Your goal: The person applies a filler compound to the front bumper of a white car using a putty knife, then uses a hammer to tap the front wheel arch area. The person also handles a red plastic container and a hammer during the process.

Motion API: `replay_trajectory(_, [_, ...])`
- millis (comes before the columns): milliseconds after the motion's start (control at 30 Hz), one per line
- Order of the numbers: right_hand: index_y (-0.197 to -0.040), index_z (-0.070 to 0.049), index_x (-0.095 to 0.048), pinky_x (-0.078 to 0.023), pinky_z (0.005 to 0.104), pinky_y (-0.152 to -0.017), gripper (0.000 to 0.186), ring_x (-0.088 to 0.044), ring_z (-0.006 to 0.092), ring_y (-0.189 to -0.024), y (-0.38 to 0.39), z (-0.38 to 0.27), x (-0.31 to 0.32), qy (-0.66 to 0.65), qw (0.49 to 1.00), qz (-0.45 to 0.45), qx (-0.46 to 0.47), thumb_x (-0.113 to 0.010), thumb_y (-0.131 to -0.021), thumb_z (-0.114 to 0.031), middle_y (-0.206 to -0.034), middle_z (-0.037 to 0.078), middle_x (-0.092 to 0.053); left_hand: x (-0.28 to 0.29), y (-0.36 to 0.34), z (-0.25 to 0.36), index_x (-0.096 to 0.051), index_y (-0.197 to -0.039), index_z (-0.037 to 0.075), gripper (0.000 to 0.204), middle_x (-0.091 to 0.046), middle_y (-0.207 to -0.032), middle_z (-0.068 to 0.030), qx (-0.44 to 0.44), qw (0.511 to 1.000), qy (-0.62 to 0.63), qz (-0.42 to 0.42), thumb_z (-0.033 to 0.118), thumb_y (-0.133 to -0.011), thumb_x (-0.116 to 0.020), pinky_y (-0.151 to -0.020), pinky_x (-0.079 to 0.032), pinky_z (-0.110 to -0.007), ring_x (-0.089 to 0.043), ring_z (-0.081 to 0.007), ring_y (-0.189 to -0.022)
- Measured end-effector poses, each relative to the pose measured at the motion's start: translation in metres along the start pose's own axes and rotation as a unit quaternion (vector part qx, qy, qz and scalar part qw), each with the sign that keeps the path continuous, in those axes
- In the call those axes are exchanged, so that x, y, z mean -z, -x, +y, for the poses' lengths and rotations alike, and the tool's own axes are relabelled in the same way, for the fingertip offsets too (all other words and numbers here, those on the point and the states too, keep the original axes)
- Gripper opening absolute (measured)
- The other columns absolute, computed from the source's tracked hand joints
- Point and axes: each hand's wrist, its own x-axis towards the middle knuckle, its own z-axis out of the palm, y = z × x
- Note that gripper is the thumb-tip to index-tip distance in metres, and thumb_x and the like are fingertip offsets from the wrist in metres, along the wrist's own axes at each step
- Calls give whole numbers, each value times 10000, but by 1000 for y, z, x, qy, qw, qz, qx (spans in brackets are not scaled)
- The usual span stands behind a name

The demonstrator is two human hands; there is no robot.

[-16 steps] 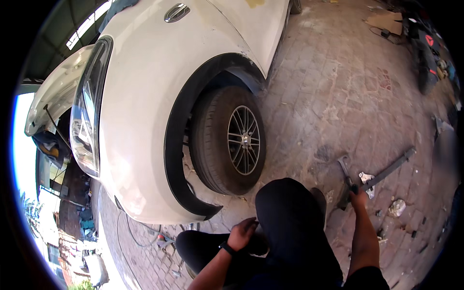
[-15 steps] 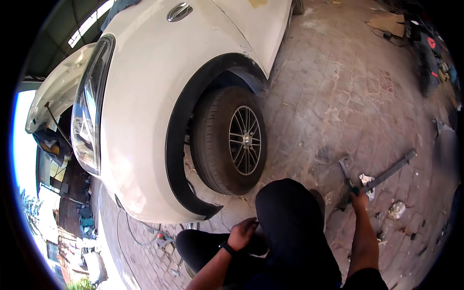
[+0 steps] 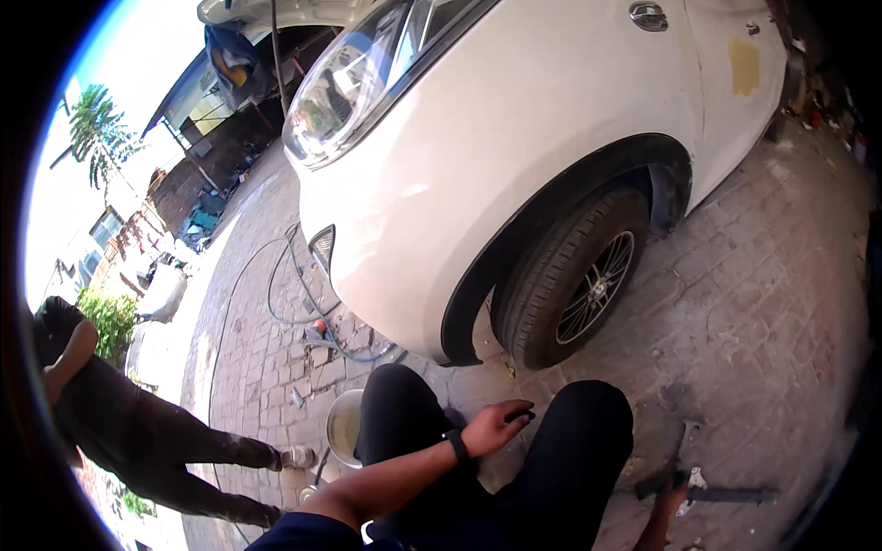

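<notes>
Between my knees, my left hand (image 3: 496,429), with a black band at the wrist, has its fingers curled together; something small and dark shows at the fingertips, too unclear to name. Low on the right, my right hand (image 3: 671,500) closes on the dark handle of a bar-shaped tool (image 3: 735,495) at the ground. A pale metal piece (image 3: 695,477) lies beside those fingers. Ahead of me stands a white car (image 3: 432,220) with a black wheel-arch trim (image 3: 478,285). Its front wheel (image 3: 542,308) has a multi-spoke rim; neither hand touches it.
Another person (image 3: 138,422) in dark clothes stands at the left. A bucket (image 3: 344,427) is beside my left knee. A hose (image 3: 276,285) and a red-and-grey tool (image 3: 319,332) lie on the brick paving (image 3: 257,367) near the car's front.
My view has swung left, bringing the other person and the bucket into sight. My left hand is now more between my knees; my right hand stays at the bar-shaped tool.
</notes>
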Motion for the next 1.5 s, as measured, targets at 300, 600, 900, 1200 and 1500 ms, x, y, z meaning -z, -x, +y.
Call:
replay_trajectory(300, [-1403, -14, -576, -492, 330, -1000, 490, -618, 185, -1172, -9, -281, 82, -740, 622, -208, -149, -707, -1010, -276, -1349, 74, -656, 10, 80, 69, -571, -1422, -17, 444, -704, -1290, -191, -101, 969, 160, 156, 152, -1018, -648, -1058, -513, -405, -677, -301, -1214])
replay_trajectory(600, [-1493, -11, -469, -467, 441, -1111, 482, -591, 271, -1282, 170, -485, 132, -681, 485, -542, 85, -585, -1042, -136, -1418, 124, -602, 32, 136, 85, -328, -1593, -45, 795, -382, -1601, -278, -232, 944, 140, 186, 321, -980, -679, -1213, -333, -475, -392, -433, -1475])
replay_trajectory(900, [-1439, -35, -572, -474, 399, -1124, 384, -605, 186, -1296, 200, -519, 89, -643, 432, -632, -7, -572, -1080, -173, -1442, 69, -637, 98, 267, -14, -479, -1494, -41, 589, -533, -1493, -234, -108, 877, 113, 454, 328, -1040, -558, -1169, -379, -447, -521, -353, -1385])
replay_trajectory(1200, [-1407, -27, -584, -495, 380, -1096, 379, -628, 213, -1266, 198, -530, 39, -605, 542, -580, -70, -610, -1055, -166, -1399, 83, -660, -1, 345, -294, -556, -1339, 0, 399, -611, -1322, -111, 325, 511, 523, 600, 202, -996, -587, -1038, -451, -376, -624, -264, -1181])
replay_trajectory(1500, [-1388, -42, -584, -475, 405, -1113, 386, -610, 216, -1277, 205, -537, 21, -564, 621, -543, -30, -629, -1042, -205, -1390, 68, -647, 21, 314, -252, -560, -1316, 14, 302, -668, -1256, -149, 231, 503, 646, 525, 102, -1027, -547, -996, -515, -396, -672, -273, -1142])
